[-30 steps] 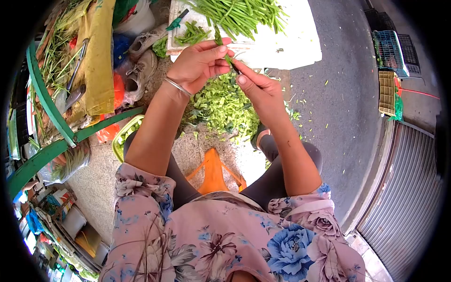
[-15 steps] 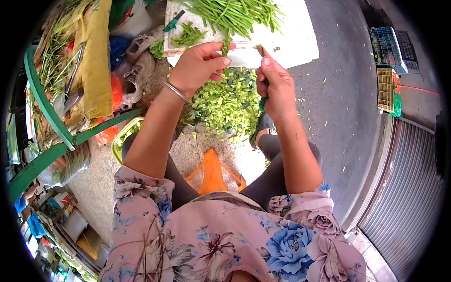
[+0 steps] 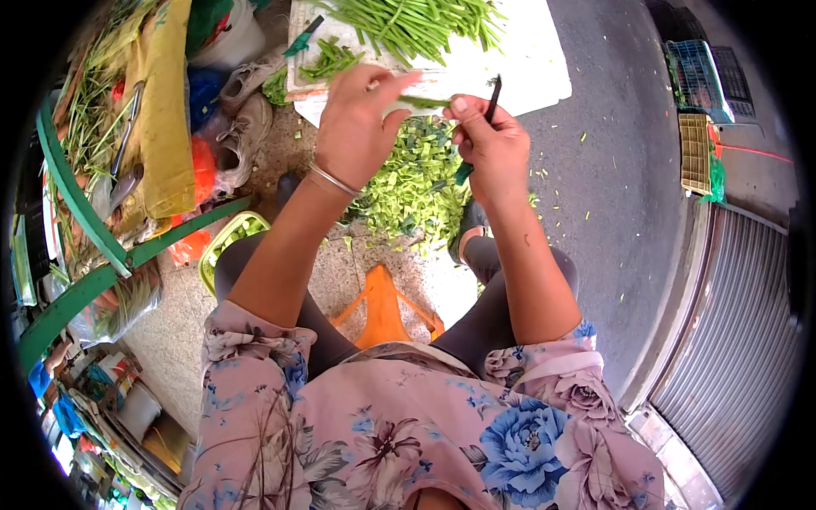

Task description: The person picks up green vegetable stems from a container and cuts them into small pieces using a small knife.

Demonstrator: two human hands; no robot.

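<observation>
In the head view my right hand (image 3: 491, 146) is closed around a small knife with a dark blade (image 3: 495, 99) and a green-wrapped handle (image 3: 463, 173). Its thumb and finger also pinch one end of a green vegetable stalk (image 3: 425, 102). My left hand (image 3: 361, 119), slightly blurred, is at the stalk's other end with thumb and index finger apart; contact there is unclear. Beyond both hands, a heap of long green stalks (image 3: 416, 30) lies on a white board (image 3: 531, 64), with a smaller pile of short stalks (image 3: 331, 61) at its left.
Cut green scraps (image 3: 408, 187) cover the ground below my hands. An orange stool (image 3: 380, 310) is between my legs. A green rail (image 3: 81, 187), a yellow sack (image 3: 170, 110) and worn shoes (image 3: 242, 140) are at left. Crates (image 3: 697, 153) stand at right near a shutter (image 3: 731, 340).
The stalk has turned from upright to roughly level, and its end is now in my right fingers. My left hand's fingers have spread from their pinch. The knife blade has tilted upright.
</observation>
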